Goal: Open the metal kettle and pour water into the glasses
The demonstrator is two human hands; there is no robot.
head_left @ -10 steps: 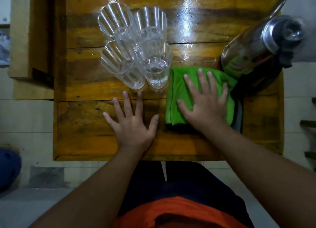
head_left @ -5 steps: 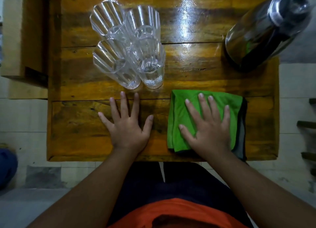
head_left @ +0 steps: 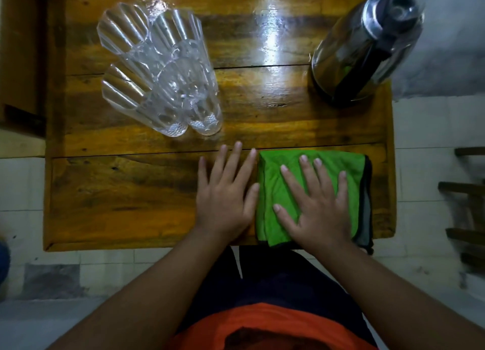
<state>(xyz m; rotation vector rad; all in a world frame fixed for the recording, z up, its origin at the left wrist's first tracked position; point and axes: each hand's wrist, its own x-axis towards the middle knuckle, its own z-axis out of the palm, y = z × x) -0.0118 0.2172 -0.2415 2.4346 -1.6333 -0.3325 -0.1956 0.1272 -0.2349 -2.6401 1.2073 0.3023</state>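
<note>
- Looking straight down on a glossy wooden tabletop (head_left: 262,108) made of planks, with a bright glare streak lying in the upper middle of the frame.
- Standing at the upper right of the frame: the metal kettle (head_left: 362,50), upright near the tabletop's right edge, with its lid (head_left: 396,8) sitting on top (blurred, so cannot tell finer detail), well apart from both hands.
- Clustering at the upper left of the frame: four clear ribbed glasses (head_left: 160,71), packed together and touching one another, looking empty.
- Lying at the lower right of the tabletop: a folded green cloth (head_left: 273,192) with a dark trim along its right side, its near edge hanging slightly past the tabletop's front edge.
- Resting flat on the bare wood in the centre of the frame: the left hand (head_left: 225,192), palm down, fingers stretched out and slightly spread, grip apart and clasping nothing, thumb just beside the cloth's left edge.
- Pressing flat on top of the cloth, right of centre: the right hand (head_left: 315,202), palm down, fingers fanned wide, grip apart (lying on the fabric, not pinching it).
- Showing at the bottom of the frame: both bare forearms, an orange shirt and dark trousers, with pale floor tiles around the tabletop.
</note>
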